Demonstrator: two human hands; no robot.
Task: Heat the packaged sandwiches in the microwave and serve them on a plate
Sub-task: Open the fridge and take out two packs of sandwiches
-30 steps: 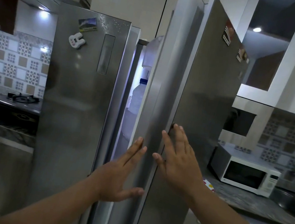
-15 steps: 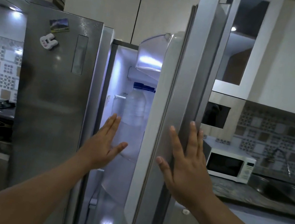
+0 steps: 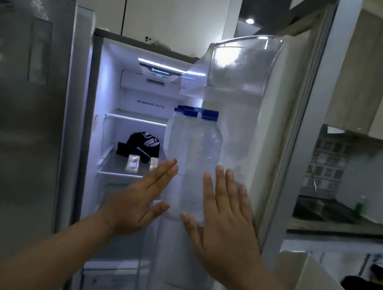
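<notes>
- Standing wide, the white-lined right refrigerator door (image 3: 272, 143) exposes the lit shelves; fetching is the step in hand.
- Both the left hand (image 3: 140, 202) and right hand (image 3: 224, 229) hover flat-fingered, holding nothing.
- Two small clear packets (image 3: 133, 163) on the middle shelf are possibly the sandwiches, beside a black pouch (image 3: 143, 145).
- Next: reach past the blue-capped clear bottles (image 3: 191, 155).
</notes>
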